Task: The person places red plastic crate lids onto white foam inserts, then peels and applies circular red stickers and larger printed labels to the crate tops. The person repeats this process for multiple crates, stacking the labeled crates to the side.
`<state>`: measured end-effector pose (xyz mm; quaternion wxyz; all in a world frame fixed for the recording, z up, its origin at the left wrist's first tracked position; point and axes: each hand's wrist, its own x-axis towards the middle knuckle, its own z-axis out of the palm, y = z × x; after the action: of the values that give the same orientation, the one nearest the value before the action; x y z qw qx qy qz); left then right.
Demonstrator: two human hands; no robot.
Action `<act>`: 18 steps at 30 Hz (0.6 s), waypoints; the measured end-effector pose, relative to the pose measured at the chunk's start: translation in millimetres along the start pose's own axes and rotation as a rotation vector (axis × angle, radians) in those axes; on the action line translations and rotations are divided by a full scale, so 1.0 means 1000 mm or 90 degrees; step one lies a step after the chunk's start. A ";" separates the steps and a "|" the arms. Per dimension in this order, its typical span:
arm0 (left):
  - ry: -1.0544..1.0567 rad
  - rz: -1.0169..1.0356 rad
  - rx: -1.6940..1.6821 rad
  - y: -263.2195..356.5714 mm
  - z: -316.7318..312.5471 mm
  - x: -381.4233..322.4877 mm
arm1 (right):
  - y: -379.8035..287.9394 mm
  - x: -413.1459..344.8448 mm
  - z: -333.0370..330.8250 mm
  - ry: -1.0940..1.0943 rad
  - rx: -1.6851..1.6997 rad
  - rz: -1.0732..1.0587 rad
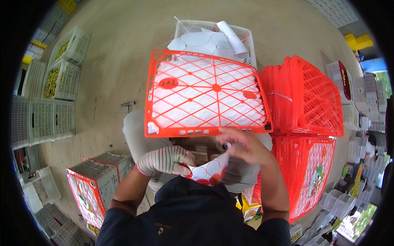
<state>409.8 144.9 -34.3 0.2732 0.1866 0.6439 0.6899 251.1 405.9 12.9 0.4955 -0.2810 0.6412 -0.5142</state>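
Note:
My left hand (pixel 166 160), in a striped knit glove, grips a curved sheet of round red stickers (pixel 208 169) above my lap. White circles show on the sheet where its backing is bare. My bare right hand (pixel 244 147) is blurred at the sheet's right end, its fingers by the front edge of a red plastic lattice lid (pixel 216 88). Whether it pinches anything is unclear. Under the lattice lies white, bumpy padding (pixel 190 107). One red oval label (pixel 168 83) sits at the lid's left, and a smaller one (pixel 250 94) at its right.
Beyond the lid, a white crate (pixel 251 40) holds used backing sheets (pixel 197 40) and a rolled sheet (pixel 231 35). Stacked red lids (pixel 283 95) stand at my right. At left are a lidded crate (pixel 106 175), a tool (pixel 128 104) on the floor and fruit crates (pixel 66 80).

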 end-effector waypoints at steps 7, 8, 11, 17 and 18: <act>0.187 -0.179 0.046 0.011 0.001 -0.078 | 0.010 0.002 0.037 -0.071 -0.084 0.125; 0.289 -0.261 0.005 0.013 0.004 -0.098 | 0.016 0.012 0.049 -0.061 -0.013 0.106; 0.496 -0.412 0.020 0.009 0.006 -0.151 | 0.049 0.047 0.104 0.031 -0.054 -0.097; 0.552 -0.599 0.169 -0.037 0.037 -0.207 | 0.107 0.091 0.184 0.122 -0.047 0.091; 0.521 -0.644 0.262 -0.045 0.041 -0.211 | 0.110 0.083 0.185 0.155 -0.067 0.004</act>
<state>605.9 47.6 -54.7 0.2554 -0.3649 0.8216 0.3559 409.0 297.5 -115.9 0.4002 -0.2399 0.7234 -0.5089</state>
